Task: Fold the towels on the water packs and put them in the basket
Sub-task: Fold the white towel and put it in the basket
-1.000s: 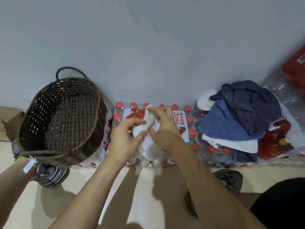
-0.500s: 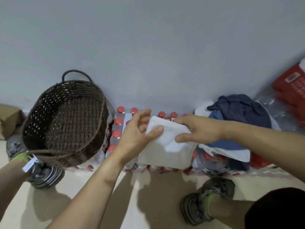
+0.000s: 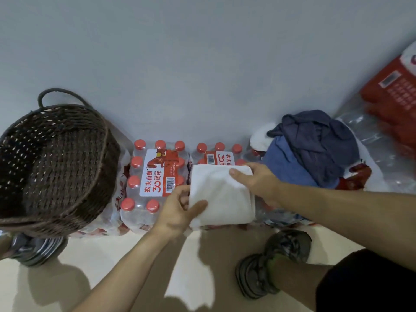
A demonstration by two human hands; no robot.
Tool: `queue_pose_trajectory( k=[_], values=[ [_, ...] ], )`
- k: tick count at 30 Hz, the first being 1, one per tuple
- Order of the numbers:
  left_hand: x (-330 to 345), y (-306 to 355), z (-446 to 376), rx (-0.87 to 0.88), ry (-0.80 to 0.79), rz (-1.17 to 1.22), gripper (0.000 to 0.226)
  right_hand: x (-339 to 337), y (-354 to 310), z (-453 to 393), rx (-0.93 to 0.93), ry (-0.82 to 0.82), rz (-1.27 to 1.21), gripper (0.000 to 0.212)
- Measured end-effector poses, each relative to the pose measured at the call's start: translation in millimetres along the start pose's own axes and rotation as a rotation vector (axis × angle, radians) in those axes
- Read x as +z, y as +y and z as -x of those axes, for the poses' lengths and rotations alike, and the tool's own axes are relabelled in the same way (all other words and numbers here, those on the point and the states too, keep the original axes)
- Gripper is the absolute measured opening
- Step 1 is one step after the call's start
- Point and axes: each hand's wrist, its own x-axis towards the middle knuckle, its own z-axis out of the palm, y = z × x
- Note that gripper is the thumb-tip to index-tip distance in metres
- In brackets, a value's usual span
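A white towel (image 3: 221, 197) lies spread on the middle water pack (image 3: 215, 154), folded into a rough rectangle. My left hand (image 3: 177, 212) pinches its near left corner, thumb on top. My right hand (image 3: 258, 180) grips its far right corner. To the left stands a second water pack (image 3: 155, 174) with red caps. The dark woven basket (image 3: 54, 167) sits at the far left, with nothing inside. A heap of towels (image 3: 315, 147), dark blue, lighter blue and white, rests on the packs at the right.
A grey wall runs close behind the packs. More shrink-wrapped bottles and a red package (image 3: 394, 102) lie at the far right. My shoe (image 3: 272, 262) stands on the beige floor below the towel; a striped shoe (image 3: 36, 251) shows under the basket.
The bunched white towel has been pulled open and laid flat on the middle pack. My hands moved apart to its opposite corners, the right hand going right.
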Motion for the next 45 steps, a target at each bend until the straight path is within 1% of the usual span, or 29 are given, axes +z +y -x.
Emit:
queue_pose_trajectory(
  k=[2, 3, 4, 5, 6, 8, 9, 11, 13, 15, 16, 18, 19, 23, 25, 27, 30, 33, 35, 37, 38, 40, 42, 45],
  values=[
    [5, -6, -5, 0.048, 0.116, 0.006, 0.047, 7, 1, -7, 0.004, 0.143, -0.044, 0.04],
    [6, -8, -6, 0.056, 0.145, -0.026, 0.049, 8, 0, -11, 0.011, 0.194, -0.018, 0.035],
    [7, -10, -8, 0.05, 0.151, -0.072, 0.053, 7, -1, -14, 0.037, 0.207, 0.042, 0.029],
    [6, -11, -10, 0.035, 0.141, -0.123, 0.059, 6, 0, -15, 0.096, 0.176, 0.112, 0.027],
    [6, -11, -11, 0.023, 0.128, -0.171, 0.067, 6, 3, -16, 0.18, 0.118, 0.165, 0.031],
    [6, -8, -11, 0.011, 0.114, -0.242, 0.079, 8, 11, -14, 0.32, 0.019, 0.269, 0.046],
    [6, -7, -10, 0.001, 0.117, -0.272, 0.081, 9, 13, -12, 0.328, 0.01, 0.335, 0.05],
    [6, -4, -9, -0.025, 0.125, -0.357, 0.072, 9, 15, -9, 0.311, 0.028, 0.372, 0.055],
    [4, -1, -8, -0.039, 0.14, -0.525, 0.056, 6, 13, -2, 0.356, -0.003, 0.297, 0.06],
    [0, 2, -4, -0.01, 0.197, -0.747, 0.046, 0, 12, 3, 0.418, -0.105, 0.249, 0.057],
    [-3, 3, -3, 0.009, 0.22, -0.81, 0.042, -3, 13, 6, 0.429, -0.164, 0.239, 0.053],
    [-7, 2, -2, 0.014, 0.214, -0.775, 0.039, -7, 16, 12, 0.371, -0.232, 0.256, 0.046],
    [-9, 2, -2, 0.008, 0.201, -0.715, 0.037, -8, 18, 13, 0.312, -0.23, 0.257, 0.044],
    [-8, 5, -6, -0.04, 0.219, -0.329, 0.03, -11, 21, 16, 0.093, -0.132, 0.155, 0.034],
    [-6, 5, -7, -0.085, 0.219, -0.224, 0.028, -12, 19, 15, 0.037, -0.083, 0.109, 0.026],
    [-4, 2, -5, -0.109, 0.192, -0.231, 0.028, -11, 17, 12, 0.003, -0.06, 0.079, 0.019],
    [-2, -5, -5, -0.086, 0.173, -0.335, 0.028, -8, 18, 10, -0.022, -0.108, 0.062, 0.014],
    [-4, -8, -7, -0.054, 0.199, -0.379, 0.028, -4, 21, 9, -0.032, -0.108, 0.181, 0.015],
    [-5, -9, -7, -0.026, 0.208, -0.384, 0.028, -3, 23, 8, 0.0, -0.106, 0.279, 0.015],
    [-4, -10, -7, 0.019, 0.219, -0.417, 0.027, -3, 25, 9, 0.066, -0.161, 0.352, 0.01],
    [-3, -10, -6, 0.039, 0.227, -0.425, 0.027, -3, 27, 11, 0.112, -0.2, 0.34, 0.009],
    [-2, -11, -6, 0.058, 0.224, -0.445, 0.033, -3, 31, 14, 0.223, -0.256, 0.274, 0.021],
    [-2, -12, -7, 0.042, 0.209, -0.505, 0.042, -4, 34, 15, 0.34, -0.242, 0.234, 0.031],
    [-2, -12, -7, -0.019, 0.18, -0.59, 0.047, -4, 36, 13, 0.422, -0.147, 0.184, 0.034]
  ],
)
